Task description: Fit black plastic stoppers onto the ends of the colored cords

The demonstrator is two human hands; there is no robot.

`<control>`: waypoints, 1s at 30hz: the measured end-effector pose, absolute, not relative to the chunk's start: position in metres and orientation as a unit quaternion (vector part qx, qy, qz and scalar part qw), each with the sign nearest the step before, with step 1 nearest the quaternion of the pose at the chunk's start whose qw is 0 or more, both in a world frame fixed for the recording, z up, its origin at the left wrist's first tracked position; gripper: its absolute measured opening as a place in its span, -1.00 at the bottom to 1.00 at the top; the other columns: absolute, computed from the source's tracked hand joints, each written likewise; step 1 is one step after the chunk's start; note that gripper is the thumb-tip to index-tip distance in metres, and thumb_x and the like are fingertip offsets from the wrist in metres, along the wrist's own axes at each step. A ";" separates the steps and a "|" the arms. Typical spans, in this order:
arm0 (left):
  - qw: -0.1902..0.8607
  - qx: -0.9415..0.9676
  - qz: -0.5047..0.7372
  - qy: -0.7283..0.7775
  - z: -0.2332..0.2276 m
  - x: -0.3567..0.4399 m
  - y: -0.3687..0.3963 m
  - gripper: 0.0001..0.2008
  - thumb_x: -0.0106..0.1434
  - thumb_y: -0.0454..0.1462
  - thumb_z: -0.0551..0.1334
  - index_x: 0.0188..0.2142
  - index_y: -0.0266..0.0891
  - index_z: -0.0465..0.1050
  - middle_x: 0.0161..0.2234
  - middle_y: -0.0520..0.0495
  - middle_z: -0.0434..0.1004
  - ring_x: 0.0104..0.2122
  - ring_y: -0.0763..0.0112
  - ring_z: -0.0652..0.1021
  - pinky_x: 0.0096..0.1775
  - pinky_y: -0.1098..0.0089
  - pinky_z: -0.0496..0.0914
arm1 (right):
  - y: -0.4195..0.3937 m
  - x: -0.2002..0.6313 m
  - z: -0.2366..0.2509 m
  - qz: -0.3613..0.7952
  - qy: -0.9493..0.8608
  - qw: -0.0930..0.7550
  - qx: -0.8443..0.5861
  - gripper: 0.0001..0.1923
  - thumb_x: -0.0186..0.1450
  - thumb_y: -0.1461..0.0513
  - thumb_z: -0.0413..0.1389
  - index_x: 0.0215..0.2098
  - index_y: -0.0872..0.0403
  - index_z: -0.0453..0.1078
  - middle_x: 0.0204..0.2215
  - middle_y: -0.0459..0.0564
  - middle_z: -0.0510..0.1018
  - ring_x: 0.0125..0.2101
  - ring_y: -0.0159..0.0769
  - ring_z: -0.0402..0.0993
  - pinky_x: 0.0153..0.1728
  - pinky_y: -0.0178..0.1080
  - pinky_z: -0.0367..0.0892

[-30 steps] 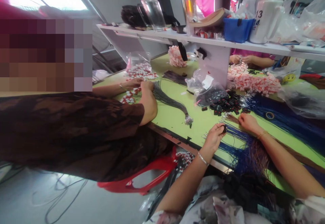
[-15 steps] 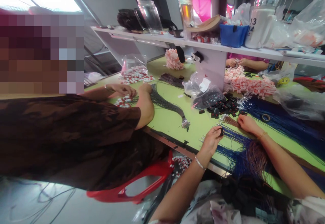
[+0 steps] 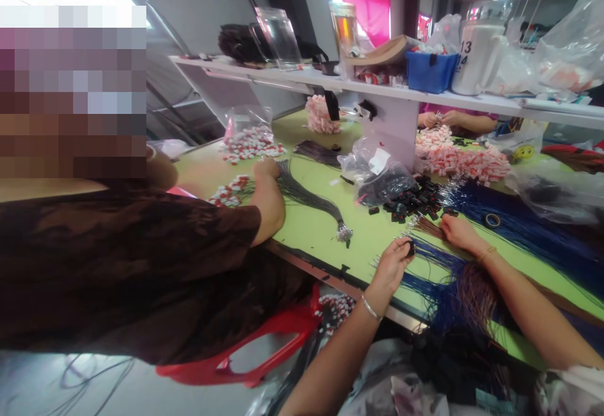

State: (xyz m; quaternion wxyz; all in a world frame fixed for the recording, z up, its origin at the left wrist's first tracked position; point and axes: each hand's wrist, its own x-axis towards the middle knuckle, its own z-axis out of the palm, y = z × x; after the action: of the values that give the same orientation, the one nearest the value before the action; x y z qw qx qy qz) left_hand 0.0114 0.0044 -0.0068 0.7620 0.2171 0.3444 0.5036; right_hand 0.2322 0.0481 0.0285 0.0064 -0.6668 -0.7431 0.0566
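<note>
Risk, judged: the small black clip (image 3: 411, 248) pinched in your left hand (image 3: 394, 264) sits right at the near edge of the bench (image 3: 316, 221). If your grip loosens while you feed a wire in, it could drop off the edge to the floor. The loose blue wires (image 3: 438, 277) and brown wires (image 3: 472, 287) overhang that same edge toward your lap; a forearm drag could pull a bundle off or tangle the two colours.

Left fingers (image 3: 404, 252): curled tight, narrow, closed on the clip just beside the wire ends. Bracelet on that wrist.

Right hand (image 3: 457, 232): lies flat on the wires, beyond the clip and to its right. Fingers look nearly closed over the bare wire tips; you cannot tell from this view whether one wire is actually pinched or only pressed down.

Beyond the clip: a pile of black clips (image 3: 415, 199), then a clear bag (image 3: 377, 167) against the shelf post. Left of the clip, a grey wire bundle (image 3: 311, 196) under a co-worker's arm (image 3: 268, 205). Farther off, pink-white parts (image 3: 460, 158) and another person's hands.
</note>
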 end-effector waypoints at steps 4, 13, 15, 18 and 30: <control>0.762 0.222 0.503 0.342 -0.008 0.012 0.005 -0.68 -0.14 -0.26 0.46 -0.37 -0.29 0.48 -0.38 -0.03 0.47 -0.38 0.49 0.45 -0.24 0.41 0.34 | 0.047 0.241 0.035 0.029 -0.732 0.037 -0.680 -0.83 0.32 0.25 -0.09 -0.26 0.13 0.32 -0.43 0.09 0.51 -0.48 -0.29 0.35 -0.50 -0.28 -0.04; 0.756 0.223 0.510 0.345 -0.011 0.014 0.004 -0.68 -0.13 -0.27 0.45 -0.36 -0.30 0.47 -0.36 -0.03 0.47 -0.37 0.49 0.45 -0.24 0.41 0.32 | 0.058 0.200 0.050 0.238 -0.740 0.277 -0.564 -0.80 0.20 0.17 -0.03 -0.49 0.11 0.31 -0.57 -0.13 0.40 -0.55 -0.42 0.23 -0.51 -0.38 0.10; 0.756 0.223 0.513 0.339 -0.013 0.014 0.004 -0.68 -0.13 -0.27 0.46 -0.36 -0.29 0.47 -0.36 -0.03 0.46 -0.36 0.49 0.45 -0.23 0.41 0.32 | 0.058 0.187 0.052 0.273 -0.741 0.304 -0.533 -0.81 0.19 0.17 -0.01 -0.50 0.12 0.30 -0.57 -0.13 0.39 -0.55 -0.43 0.23 -0.51 -0.38 0.12; 0.759 0.218 0.515 0.334 -0.015 0.013 0.004 -0.68 -0.13 -0.28 0.45 -0.36 -0.29 0.47 -0.36 -0.03 0.46 -0.35 0.48 0.45 -0.22 0.41 0.32 | 0.052 0.174 0.053 0.311 -0.731 0.329 -0.511 -0.82 0.18 0.18 0.01 -0.50 0.12 0.29 -0.58 -0.15 0.36 -0.55 -0.45 0.21 -0.51 -0.40 0.12; 0.770 0.223 0.511 0.311 -0.014 0.014 0.005 -0.74 -0.04 -0.30 0.40 -0.33 -0.31 0.45 -0.34 -0.07 0.46 -0.32 0.42 0.47 -0.21 0.37 0.34 | 0.003 0.168 0.042 0.240 -0.755 0.324 -0.517 -0.93 0.12 0.29 0.05 -0.53 0.10 0.29 -0.61 -0.16 0.32 -0.58 -0.45 0.16 -0.53 -0.38 0.06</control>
State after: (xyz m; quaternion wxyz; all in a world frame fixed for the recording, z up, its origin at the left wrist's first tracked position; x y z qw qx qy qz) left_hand 0.0141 0.0049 -0.0142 0.7698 0.2226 0.3113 0.5109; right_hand 0.1682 0.0030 0.0421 0.3240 -0.5166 -0.7553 0.2403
